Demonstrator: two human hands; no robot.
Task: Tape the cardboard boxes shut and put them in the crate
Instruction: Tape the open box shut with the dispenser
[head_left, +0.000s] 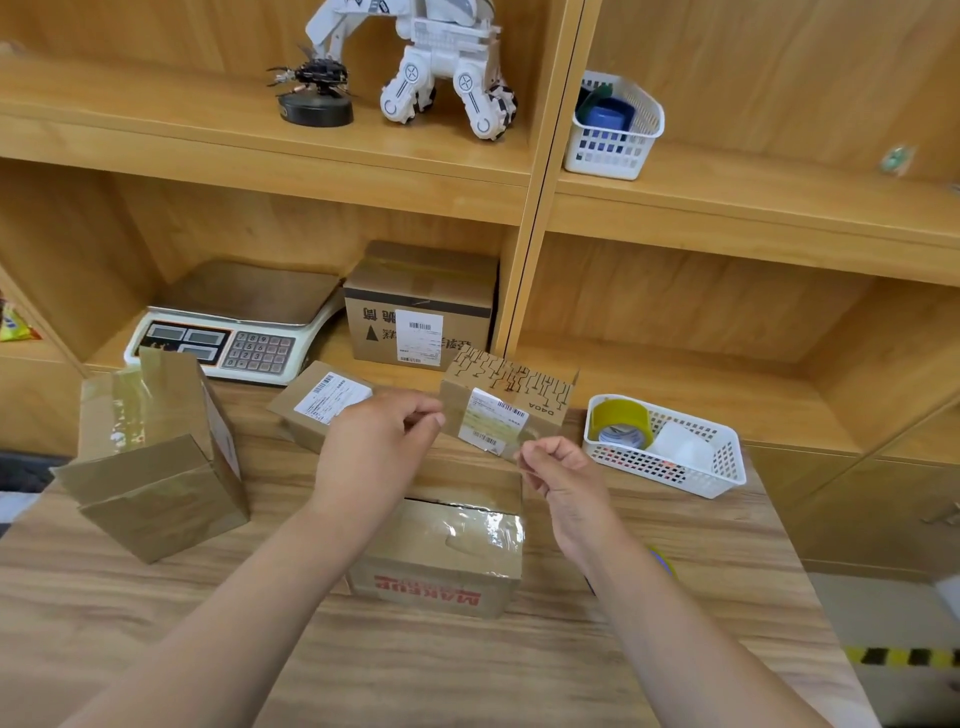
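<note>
- Left hand (384, 441): fingers curled, thumb and fingertips pinching one end of a clear tape strip (483, 435)
- Right hand (556, 467): fingers curled too, pinching the other end of the strip, a little lower and nearer the person
- The strip is stretched between the two hands, in the air above the worktop (467, 675)
- Red-print box (441, 556): on the worktop just below the hands, between the forearms; shiny tape shows across its top, and its red lettering reads upside down from here
- Patterned box (511, 410): just behind the strip, tilted, with a white barcode label facing the camera
- Flat box (322, 405): behind the left hand, white label on top
- Tall box (156, 467): well to the left, leaning, with glossy tape over its upper part
- Basket (675, 478): white, to the right of the right hand, holding a yellowish roll (621, 421) and a white thing I cannot make out
- Scale (234, 327): at the back left in the shelf opening, beside a labelled shelf box (421, 306)
- Upper shelf (208, 135): a white toy robot (441, 62), a black insect model (311, 88), and in the next bay a second white basket (602, 150) with blue things inside
</note>
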